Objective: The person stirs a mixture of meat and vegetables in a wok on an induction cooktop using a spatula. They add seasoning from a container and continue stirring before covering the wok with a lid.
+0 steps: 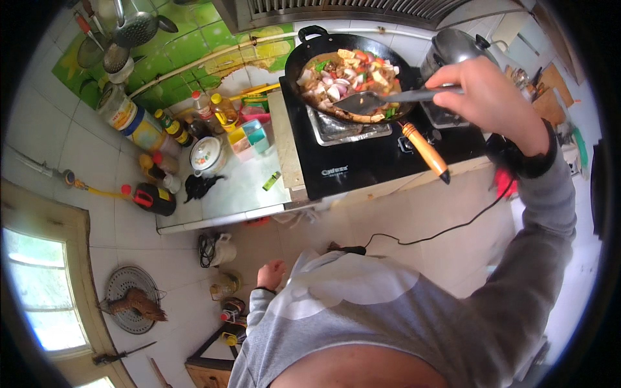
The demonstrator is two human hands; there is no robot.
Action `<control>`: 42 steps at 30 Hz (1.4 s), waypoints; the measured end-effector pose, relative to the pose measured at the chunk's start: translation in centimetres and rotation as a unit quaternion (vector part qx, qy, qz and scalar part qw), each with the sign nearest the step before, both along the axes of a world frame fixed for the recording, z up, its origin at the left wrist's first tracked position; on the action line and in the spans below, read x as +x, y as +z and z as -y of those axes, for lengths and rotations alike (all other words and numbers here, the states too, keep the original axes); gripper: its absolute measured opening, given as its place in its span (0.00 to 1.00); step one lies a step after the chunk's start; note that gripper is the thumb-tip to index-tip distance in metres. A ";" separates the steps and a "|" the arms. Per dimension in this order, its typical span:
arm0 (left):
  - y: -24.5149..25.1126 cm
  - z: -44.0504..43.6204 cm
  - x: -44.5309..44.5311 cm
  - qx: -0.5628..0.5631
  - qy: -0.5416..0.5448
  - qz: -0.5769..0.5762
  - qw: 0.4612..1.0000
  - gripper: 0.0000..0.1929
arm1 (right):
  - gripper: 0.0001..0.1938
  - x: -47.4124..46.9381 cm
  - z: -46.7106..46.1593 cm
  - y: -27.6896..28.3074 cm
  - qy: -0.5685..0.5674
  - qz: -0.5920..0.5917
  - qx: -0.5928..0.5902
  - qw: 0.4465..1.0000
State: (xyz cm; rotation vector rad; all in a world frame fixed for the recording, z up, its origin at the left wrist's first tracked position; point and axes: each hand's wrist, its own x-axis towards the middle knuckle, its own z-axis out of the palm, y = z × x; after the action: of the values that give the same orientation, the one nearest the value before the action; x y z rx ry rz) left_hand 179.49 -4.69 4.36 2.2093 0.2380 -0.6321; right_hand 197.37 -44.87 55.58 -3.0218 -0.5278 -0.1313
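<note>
My right hand, raised at the upper right, grips a dark metal spatula, whose blade rests in the near part of a black wok. In the wok lies a mix of chopped food with what look like onion pieces, red and green bits and pale slices in brown sauce. The wok sits over the left burner of a black glass gas hob, its wooden handle pointing toward me. My left hand hangs low beside my body, fingers loosely curled, and holds nothing that I can see.
A lidded pot stands right of the wok. On the left counter are a white enamel pot, a divided seasoning box, a green lighter, a black cloth or bag and several bottles. Ladles hang above. A black cord crosses below the hob.
</note>
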 end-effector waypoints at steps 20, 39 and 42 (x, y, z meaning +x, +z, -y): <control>-1.0 -16.6 10.7 0.073 -0.148 -0.019 0.986 0.18 | 0.06 4.3 -10.1 -12.6 -0.108 0.132 -0.150 0.974; -2.7 -15.6 11.4 0.041 -0.187 -0.001 0.982 0.19 | 0.11 4.8 -6.9 -7.7 -0.193 0.144 -0.009 0.971; -2.8 -15.4 11.2 0.027 -0.164 -0.008 0.986 0.18 | 0.12 6.5 -7.8 -9.0 -0.146 0.189 -0.044 0.970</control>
State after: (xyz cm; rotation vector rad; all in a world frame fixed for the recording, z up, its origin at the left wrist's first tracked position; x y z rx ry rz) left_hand 190.70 10.72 1.51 2.3180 -0.1063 -0.8291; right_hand 203.85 -37.02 46.59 -3.1525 -0.1028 -0.7294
